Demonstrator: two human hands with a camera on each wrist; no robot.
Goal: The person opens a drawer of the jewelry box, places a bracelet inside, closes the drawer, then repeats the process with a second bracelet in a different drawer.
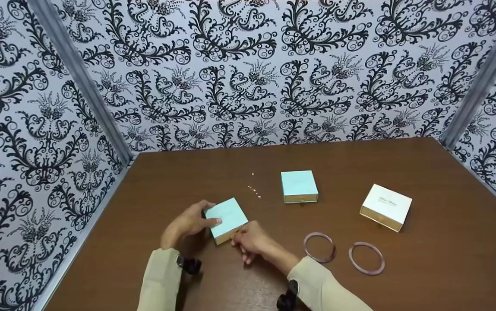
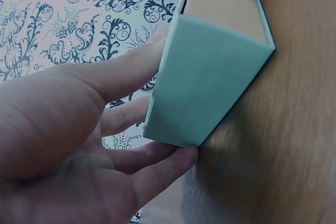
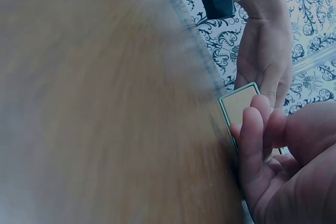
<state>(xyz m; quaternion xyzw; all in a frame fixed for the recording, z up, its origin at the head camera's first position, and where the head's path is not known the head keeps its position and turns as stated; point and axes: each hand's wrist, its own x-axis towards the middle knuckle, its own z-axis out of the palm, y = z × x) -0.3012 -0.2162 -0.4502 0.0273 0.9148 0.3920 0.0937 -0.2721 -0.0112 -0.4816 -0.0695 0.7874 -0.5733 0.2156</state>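
A turquoise drawer box (image 1: 227, 217) with a gold front lies turned at an angle on the brown table. My left hand (image 1: 189, 222) grips its left side, thumb flat on the top. In the left wrist view the fingers (image 2: 168, 171) reach along the box's far side and lower edge. My right hand (image 1: 252, 238) is at the gold front (image 2: 226, 3), where thumb and fingertips come together with the other fingers curled. Those fingers hide the middle of the front. In the right wrist view the front (image 3: 239, 103) sits flush inside its turquoise sleeve.
Another turquoise box (image 1: 299, 185) stands farther back, and a white box (image 1: 387, 205) with dark lettering is at the right. Two pinkish bangles, a nearer-left bangle (image 1: 304, 246) and a right bangle (image 1: 381, 264), lie beside my right forearm. Small pale bits (image 1: 254, 190) dot the table.
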